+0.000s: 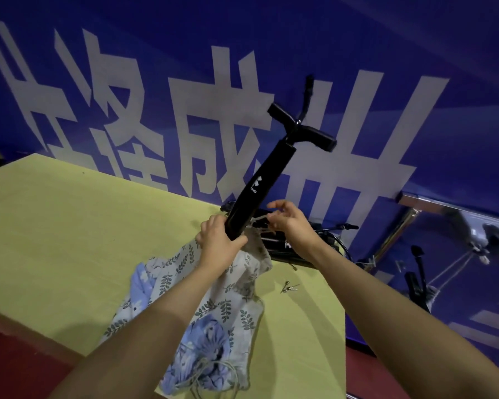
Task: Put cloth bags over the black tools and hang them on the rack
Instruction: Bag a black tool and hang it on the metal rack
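Left hand (218, 243) wrapped round the black tool (260, 180) at the mouth of the leaf-print cloth bag (242, 272) — tool tilted up over the yellow table (69, 226); right hand (288, 220) pinching the drawstring (258, 219) just beside it

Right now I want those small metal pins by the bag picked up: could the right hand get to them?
Probably yes: the metal pins lie uncovered on the table below the right hand, though it's busy with the drawstring.

left hand (218, 243) gripping black tool (267, 174), right hand (290, 220) seemingly pinching drawstring (260, 219)
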The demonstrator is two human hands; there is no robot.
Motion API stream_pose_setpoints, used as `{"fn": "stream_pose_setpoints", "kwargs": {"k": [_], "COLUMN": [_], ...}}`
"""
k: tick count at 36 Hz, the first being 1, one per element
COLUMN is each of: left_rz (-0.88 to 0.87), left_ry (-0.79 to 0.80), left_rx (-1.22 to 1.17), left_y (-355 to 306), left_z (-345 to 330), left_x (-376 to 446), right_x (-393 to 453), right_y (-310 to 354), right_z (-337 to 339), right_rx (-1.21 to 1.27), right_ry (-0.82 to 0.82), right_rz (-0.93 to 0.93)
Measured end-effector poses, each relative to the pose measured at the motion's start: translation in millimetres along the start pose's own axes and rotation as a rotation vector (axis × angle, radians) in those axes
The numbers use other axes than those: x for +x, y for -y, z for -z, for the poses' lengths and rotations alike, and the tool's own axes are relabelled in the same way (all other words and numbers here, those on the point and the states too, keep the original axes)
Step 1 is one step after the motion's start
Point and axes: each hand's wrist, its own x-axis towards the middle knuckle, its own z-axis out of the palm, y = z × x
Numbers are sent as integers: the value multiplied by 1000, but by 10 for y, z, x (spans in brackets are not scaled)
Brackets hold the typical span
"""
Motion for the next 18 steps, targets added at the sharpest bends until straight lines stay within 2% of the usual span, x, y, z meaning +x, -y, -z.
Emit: {"fn": "stream_pose_setpoints", "kwargs": {"k": [4, 8, 11, 15, 18], "left_rz": [-50, -113, -148, -129, -105], "left_ry": [21, 65, 139, 362, 408], "left_rx": [71, 133, 255, 74, -34], "left_y": [49, 42, 50, 120, 96], "left_z": [-22, -10, 32, 63, 109], "left_x": [10, 9, 52, 98, 112], "right_x": [9, 45, 52, 49, 77], "right_y": [227, 294, 236, 198, 117], "right_z": [-18, -83, -128, -198, -232], "right_rx": [73, 66, 53, -38, -251], "right_ry": [127, -55, -114, -113, -171], "right_rz": [74, 102, 117, 133, 163]}}
